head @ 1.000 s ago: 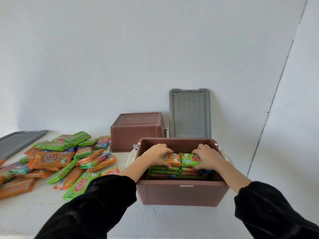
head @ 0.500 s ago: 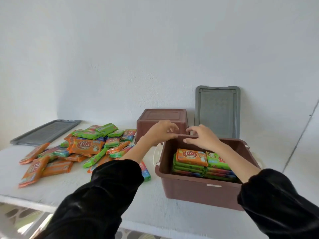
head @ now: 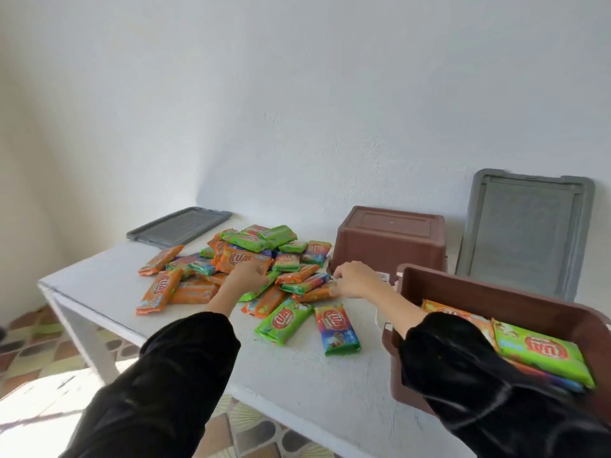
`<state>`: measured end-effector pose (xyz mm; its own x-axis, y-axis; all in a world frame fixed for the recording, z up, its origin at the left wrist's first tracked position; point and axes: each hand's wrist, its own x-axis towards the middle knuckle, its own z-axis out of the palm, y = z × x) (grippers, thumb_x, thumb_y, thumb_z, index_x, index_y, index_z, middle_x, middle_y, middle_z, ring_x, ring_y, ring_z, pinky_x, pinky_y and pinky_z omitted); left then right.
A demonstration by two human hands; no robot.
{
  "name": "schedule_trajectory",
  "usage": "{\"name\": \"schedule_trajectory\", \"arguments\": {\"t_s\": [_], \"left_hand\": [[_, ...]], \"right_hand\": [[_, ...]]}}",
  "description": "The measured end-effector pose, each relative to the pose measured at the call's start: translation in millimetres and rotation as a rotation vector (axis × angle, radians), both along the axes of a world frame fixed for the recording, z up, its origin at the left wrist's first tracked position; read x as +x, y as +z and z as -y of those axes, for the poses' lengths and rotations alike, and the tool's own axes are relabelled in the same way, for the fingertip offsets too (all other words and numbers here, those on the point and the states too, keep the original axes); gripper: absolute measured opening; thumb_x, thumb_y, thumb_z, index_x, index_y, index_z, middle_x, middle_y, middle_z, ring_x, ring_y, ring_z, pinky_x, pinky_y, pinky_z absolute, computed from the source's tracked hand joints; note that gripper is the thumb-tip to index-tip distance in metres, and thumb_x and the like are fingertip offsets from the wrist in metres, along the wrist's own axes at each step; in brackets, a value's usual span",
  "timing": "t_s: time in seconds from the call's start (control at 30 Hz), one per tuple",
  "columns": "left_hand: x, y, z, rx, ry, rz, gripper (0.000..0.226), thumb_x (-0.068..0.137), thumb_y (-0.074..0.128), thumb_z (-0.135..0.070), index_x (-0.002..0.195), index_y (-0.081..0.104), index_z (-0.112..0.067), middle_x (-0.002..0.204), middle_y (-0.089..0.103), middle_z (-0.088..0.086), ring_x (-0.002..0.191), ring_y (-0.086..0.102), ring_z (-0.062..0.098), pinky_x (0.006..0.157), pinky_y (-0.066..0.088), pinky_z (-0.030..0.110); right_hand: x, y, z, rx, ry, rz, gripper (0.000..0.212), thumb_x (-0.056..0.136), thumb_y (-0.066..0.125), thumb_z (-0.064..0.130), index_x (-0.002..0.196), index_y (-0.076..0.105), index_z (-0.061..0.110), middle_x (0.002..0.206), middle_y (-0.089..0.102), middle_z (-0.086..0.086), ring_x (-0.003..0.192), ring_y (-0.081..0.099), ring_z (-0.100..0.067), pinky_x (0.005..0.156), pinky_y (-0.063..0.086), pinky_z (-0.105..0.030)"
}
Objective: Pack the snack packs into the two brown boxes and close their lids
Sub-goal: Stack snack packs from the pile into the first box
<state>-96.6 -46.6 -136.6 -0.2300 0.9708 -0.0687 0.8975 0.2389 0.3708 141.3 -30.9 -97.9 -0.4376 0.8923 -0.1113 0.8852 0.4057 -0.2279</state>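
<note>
Reaching across the white table, I had the open brown box close at my right, probably to keep each trip short. My right sleeve hid its near corner, and the frame cut off its right side. The second brown box sat upside down, the leaning grey lid was propped on the wall, and the flat grey lid lay far left. Over the loose snack packs, my left hand and right hand curled downward. Blur hid whether either gripped one.

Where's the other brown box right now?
Head view, right of centre: the upturned brown box sits at the back of the table, between the snack pile and the leaning grey lid.
</note>
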Motion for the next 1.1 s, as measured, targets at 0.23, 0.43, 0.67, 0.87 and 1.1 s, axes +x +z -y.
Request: {"name": "schedule_trajectory", "arguments": {"t_s": [0.23,0.43,0.67,0.87,1.1], "left_hand": [[-1,-40,15,0.169,0.089,0.028,0.048,0.092,0.055,-0.032,0.137,0.045,-0.018,0.126,0.06,0.012,0.106,0.061,0.027,0.082,0.048,0.033],[-1,-39,17,0.141,0.026,-0.171,0.043,0.097,0.046,-0.031,0.137,0.046,-0.017,0.105,0.068,0.015,0.095,0.064,0.028,0.072,0.048,0.032],[-25,-47,55,0.221,-0.056,-0.144,0.041,0.092,0.052,-0.036,0.132,0.052,-0.024,0.1,0.07,0.011,0.082,0.062,0.023,0.067,0.044,0.028],[-48,-59,74,0.249,0.005,-0.008,0.063,0.082,0.041,-0.07,0.128,0.056,-0.03,0.119,0.065,0.002,0.097,0.061,0.02,0.077,0.052,0.035],[-20,-44,59,0.082,0.136,0.124,0.066,0.08,0.066,-0.046,0.137,0.047,-0.018,0.14,0.049,0.005,0.118,0.054,0.023,0.095,0.045,0.032]], "right_hand": [[-33,-36,2,-0.24,-0.053,0.354,0.067,0.082,0.064,0.044,0.135,0.044,0.006,0.138,0.045,-0.011,0.122,0.05,-0.029,0.096,0.044,-0.036],[-33,-40,13,-0.294,0.051,0.424,0.072,0.087,0.061,0.036,0.144,0.029,0.008,0.144,0.04,-0.012,0.126,0.047,-0.029,0.096,0.042,-0.034],[-32,-31,15,-0.367,0.055,0.406,0.086,0.081,0.07,0.029,0.147,0.016,0.015,0.147,0.032,-0.012,0.125,0.044,-0.03,0.096,0.045,-0.038],[-35,-34,28,-0.343,0.094,0.473,0.103,0.078,0.073,0.03,0.148,-0.001,0.016,0.15,0.027,-0.014,0.129,0.038,-0.032,0.099,0.039,-0.04],[-33,-28,22,-0.385,0.104,0.448,0.084,0.078,0.071,0.03,0.146,0.022,0.021,0.148,0.032,-0.008,0.127,0.042,-0.027,0.093,0.041,-0.033]]}}
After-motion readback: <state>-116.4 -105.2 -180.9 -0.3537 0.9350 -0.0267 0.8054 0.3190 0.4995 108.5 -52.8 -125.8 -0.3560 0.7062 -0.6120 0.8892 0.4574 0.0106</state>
